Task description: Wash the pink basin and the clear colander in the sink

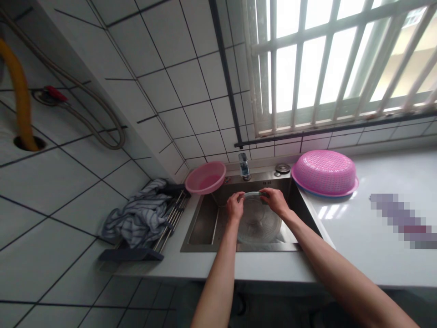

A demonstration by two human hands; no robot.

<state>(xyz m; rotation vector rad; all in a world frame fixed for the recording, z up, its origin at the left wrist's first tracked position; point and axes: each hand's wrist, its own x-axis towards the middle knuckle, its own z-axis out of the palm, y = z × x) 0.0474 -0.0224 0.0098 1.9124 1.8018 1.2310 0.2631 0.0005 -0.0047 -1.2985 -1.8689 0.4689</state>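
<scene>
Over the steel sink (201,230), a round mesh strainer (261,223) with a pale rim is held tilted. My left hand (235,206) pinches the rim at its left end, with the fingers closed. On the other side, my right hand (274,200) grips the same rim between thumb and fingers. Part of the rim is hidden behind the fingers. Just beyond both hands stands the faucet (243,165) at the back edge of the sink.
A pink basin (205,177) sits at the sink's back left corner. A pink perforated basket (326,172) lies upside down on the white counter (341,237) at right. Left of the sink, a striped cloth (139,216) covers part of a metal rack (174,218). Behind is a barred window (317,73).
</scene>
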